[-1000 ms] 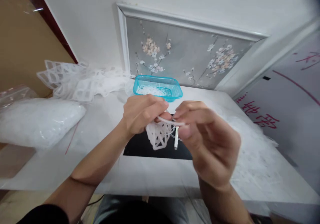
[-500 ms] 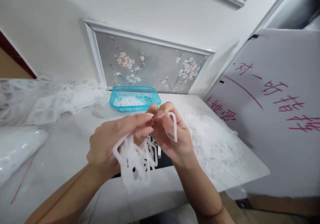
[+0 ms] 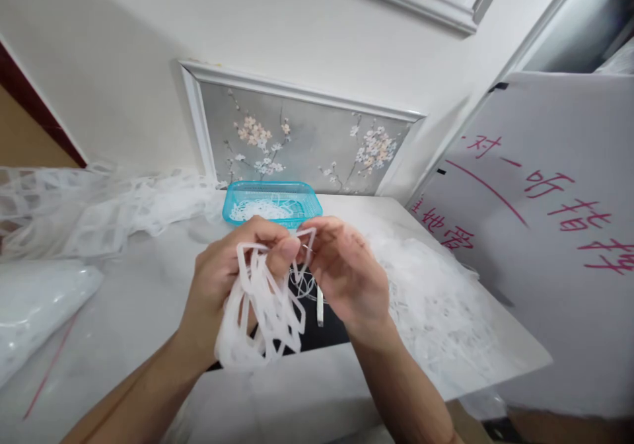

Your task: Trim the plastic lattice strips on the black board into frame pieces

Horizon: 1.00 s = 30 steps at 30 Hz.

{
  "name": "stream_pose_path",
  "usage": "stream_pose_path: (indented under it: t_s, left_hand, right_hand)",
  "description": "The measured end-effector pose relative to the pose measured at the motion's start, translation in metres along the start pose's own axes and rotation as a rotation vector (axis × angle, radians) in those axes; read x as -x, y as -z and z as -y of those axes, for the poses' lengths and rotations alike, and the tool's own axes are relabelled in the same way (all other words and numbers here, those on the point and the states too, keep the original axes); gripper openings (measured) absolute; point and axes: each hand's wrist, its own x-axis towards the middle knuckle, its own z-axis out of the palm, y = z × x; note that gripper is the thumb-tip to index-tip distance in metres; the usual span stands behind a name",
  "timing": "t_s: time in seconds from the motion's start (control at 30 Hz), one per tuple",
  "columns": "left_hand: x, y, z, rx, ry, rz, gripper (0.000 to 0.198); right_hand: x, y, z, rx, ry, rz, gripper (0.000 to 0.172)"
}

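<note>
My left hand is closed around a bunch of white, translucent plastic loops, which hang below its fingers. Its thumb and forefinger pinch the upper end of the bunch. My right hand is curled close beside it, with its fingertips at an angular white loop that stands out from the bunch. A thin shiny line shows by these fingertips, too small to name. Under the hands, a black mat carries a thin white cord and a narrow pale strip.
A blue plastic basket with white loops inside stands near the wall. To the right spreads a heap of white loops. White netted pieces and a filled clear bag lie left. A whiteboard stands right of the table.
My right hand's fingers have opened out somewhat from the tight pinch against my left. The loop that hung over the right palm now stands between the hands. The view has tilted slightly up.
</note>
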Motion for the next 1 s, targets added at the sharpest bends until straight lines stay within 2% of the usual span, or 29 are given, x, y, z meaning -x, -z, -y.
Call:
stream_pose_path:
  t_s: [0.13, 0.2, 0.27, 0.33, 0.47, 0.5, 0.7, 0.8, 0.9, 1.0]
  left_hand:
    - [-0.001, 0.006, -0.002, 0.043, 0.027, 0.1, 0.012]
    - [0.0, 0.009, 0.0, 0.128, 0.083, 0.106, 0.008]
    - [0.003, 0.012, 0.005, 0.248, 0.162, 0.162, 0.007]
    - [0.003, 0.017, 0.013, 0.369, 0.252, 0.254, 0.007]
    - [0.002, 0.026, 0.025, 0.58, 0.403, 0.513, 0.014]
    - [0.002, 0.027, 0.026, 0.612, 0.424, 0.543, 0.015]
    - [0.004, 0.022, 0.014, 0.594, 0.498, 0.473, 0.015]
    - [0.003, 0.019, 0.009, 0.563, 0.562, 0.476, 0.02]
    - [0.002, 0.019, 0.011, 0.581, 0.6, 0.523, 0.02]
    - [0.003, 0.02, 0.015, 0.593, 0.605, 0.51, 0.02]
  right_hand:
    - [0.008, -0.005, 0.003, 0.033, 0.026, -0.048, 0.014]
    - [0.011, -0.008, 0.003, 0.044, 0.032, -0.09, 0.013]
    - [0.013, -0.01, 0.003, 0.054, 0.041, -0.117, 0.013]
    - [0.014, -0.011, 0.003, 0.067, 0.049, -0.139, 0.012]
    - [0.017, -0.013, 0.007, 0.079, 0.047, -0.157, 0.011]
    - [0.017, -0.013, 0.008, 0.071, 0.049, -0.15, 0.012]
    - [0.02, -0.014, 0.01, 0.0, 0.103, -0.048, 0.016]
    - [0.02, -0.014, 0.008, -0.03, 0.13, 0.007, 0.02]
    - [0.021, -0.014, 0.008, -0.036, 0.128, 0.021, 0.023]
    - [0.022, -0.015, 0.01, 0.005, 0.151, -0.009, 0.025]
